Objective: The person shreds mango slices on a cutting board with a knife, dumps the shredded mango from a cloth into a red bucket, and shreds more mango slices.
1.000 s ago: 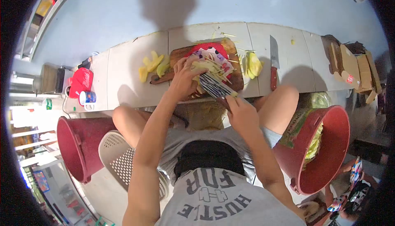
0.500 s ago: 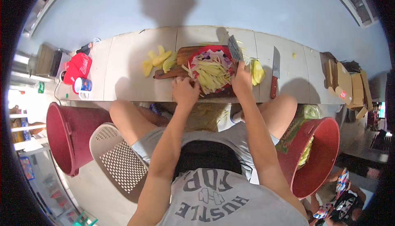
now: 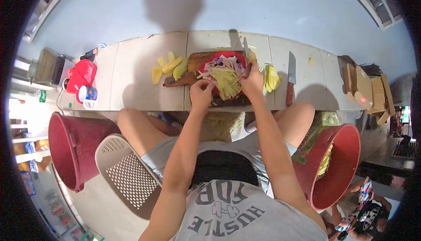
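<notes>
My right hand [image 3: 251, 83] grips a broad-bladed knife [image 3: 246, 48], its blade pointing up toward the wall and turned nearly edge-on. Pale green-yellow shredded strips [image 3: 228, 83] lie heaped beside that hand, on a red, patterned piece [image 3: 223, 61] whose kind I cannot make out. Under this is a wooden cutting board [image 3: 193, 62]. At the heap's left edge, my left hand [image 3: 201, 95] has its fingertips pinched together; whatever they hold is too small to tell. Peeled yellow-green pieces [image 3: 169, 65] rest left of the board, and more peeled pieces [image 3: 272, 79] rest right of it.
A red-handled knife [image 3: 291, 76] lies at the right on the tiled counter [image 3: 136, 78]. A cup [image 3: 89, 92] and red item [image 3: 82, 75] stand left; cardboard boxes [image 3: 368, 89] stand right. Red bins [image 3: 66, 149] [image 3: 340, 170] and a perforated basket [image 3: 131, 179] flank my legs. Another person [image 3: 368, 212] is lower right.
My left hand has shifted slightly right, its fingers now pinched. My right hand has drawn slightly left, and the knife's blade has turned from broadside to edge-on. The visible heap of strips looks smaller.
</notes>
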The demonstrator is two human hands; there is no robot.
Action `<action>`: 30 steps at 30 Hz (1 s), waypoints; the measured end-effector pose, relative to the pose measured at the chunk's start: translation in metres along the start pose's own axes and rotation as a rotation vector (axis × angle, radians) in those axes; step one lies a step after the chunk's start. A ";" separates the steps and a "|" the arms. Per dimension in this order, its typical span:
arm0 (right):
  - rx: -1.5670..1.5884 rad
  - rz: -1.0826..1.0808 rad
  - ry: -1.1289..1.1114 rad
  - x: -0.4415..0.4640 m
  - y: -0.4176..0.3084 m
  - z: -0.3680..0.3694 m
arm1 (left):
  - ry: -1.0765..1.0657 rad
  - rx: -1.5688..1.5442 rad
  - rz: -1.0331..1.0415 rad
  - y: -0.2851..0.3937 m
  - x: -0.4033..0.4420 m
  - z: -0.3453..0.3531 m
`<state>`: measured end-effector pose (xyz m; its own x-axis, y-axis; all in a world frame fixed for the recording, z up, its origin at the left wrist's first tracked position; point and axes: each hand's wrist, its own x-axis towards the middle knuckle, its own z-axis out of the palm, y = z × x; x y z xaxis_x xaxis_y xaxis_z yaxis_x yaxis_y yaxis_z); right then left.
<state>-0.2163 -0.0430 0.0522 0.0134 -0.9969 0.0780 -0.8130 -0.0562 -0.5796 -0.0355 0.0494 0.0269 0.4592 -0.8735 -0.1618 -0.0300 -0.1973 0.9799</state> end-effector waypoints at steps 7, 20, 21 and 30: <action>0.185 0.079 0.017 0.000 -0.031 -0.037 | -0.112 -0.421 -0.190 0.021 -0.004 0.004; 0.266 -0.191 0.204 0.010 -0.021 -0.093 | -0.264 -0.667 0.045 0.068 -0.011 0.020; 0.265 -0.183 0.209 0.005 -0.023 -0.111 | -0.304 -0.705 0.041 0.078 -0.014 0.025; 0.239 -0.006 0.687 -0.080 0.045 -0.314 | -0.720 -0.872 0.124 0.202 -0.097 0.144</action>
<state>-0.4365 0.0515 0.2746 -0.4152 -0.7412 0.5275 -0.6634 -0.1501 -0.7330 -0.2138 0.0299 0.2238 -0.1287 -0.9736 0.1884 0.7173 0.0398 0.6956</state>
